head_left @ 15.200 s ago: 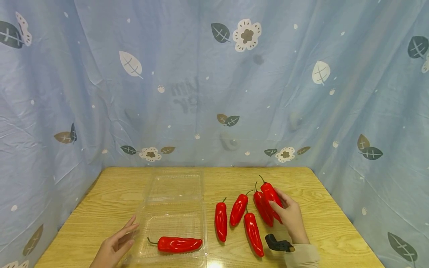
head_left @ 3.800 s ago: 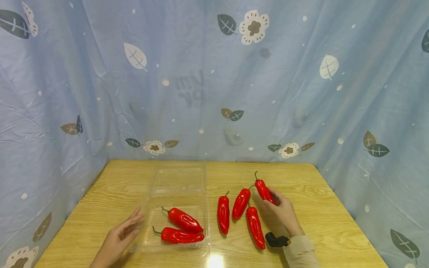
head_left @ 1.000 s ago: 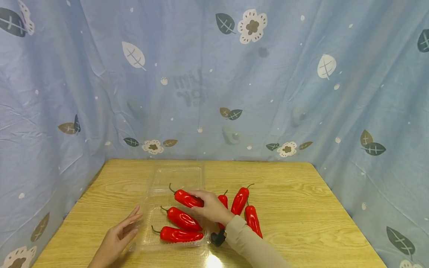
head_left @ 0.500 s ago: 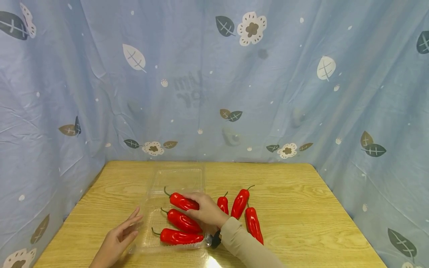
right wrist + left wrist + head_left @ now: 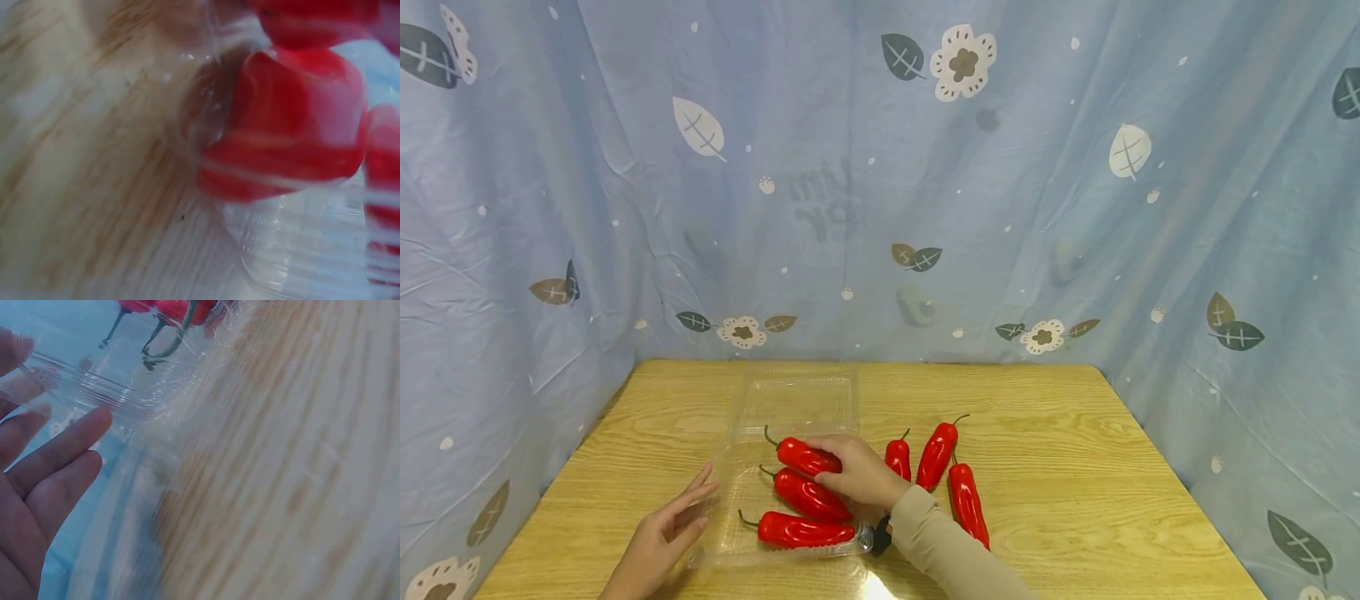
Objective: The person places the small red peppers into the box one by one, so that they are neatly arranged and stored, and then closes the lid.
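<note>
On the table (image 5: 1075,467) we have a clear box (image 5: 797,402) open; our loose-fingered left hand (image 5: 662,533) is at its left edge, our right hand (image 5: 861,475) grips a red pepper (image 5: 801,455) over its near half, long axis crosswise, stem (image 5: 770,436) pointing left and slightly away.

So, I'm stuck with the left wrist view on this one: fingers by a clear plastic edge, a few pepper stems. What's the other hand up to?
Observer: The right hand holds a red pepper, the farthest from the person of the three at the clear container.
Operator: Any peppers outside it?
Observer: Yes, three more red peppers lie on the table, to the container's right; the right hand and sleeve partly cover one.
Operator: And the lid?
Observer: Open. In the head view, the lid is laid back beyond the base, on the side away from the person.
</note>
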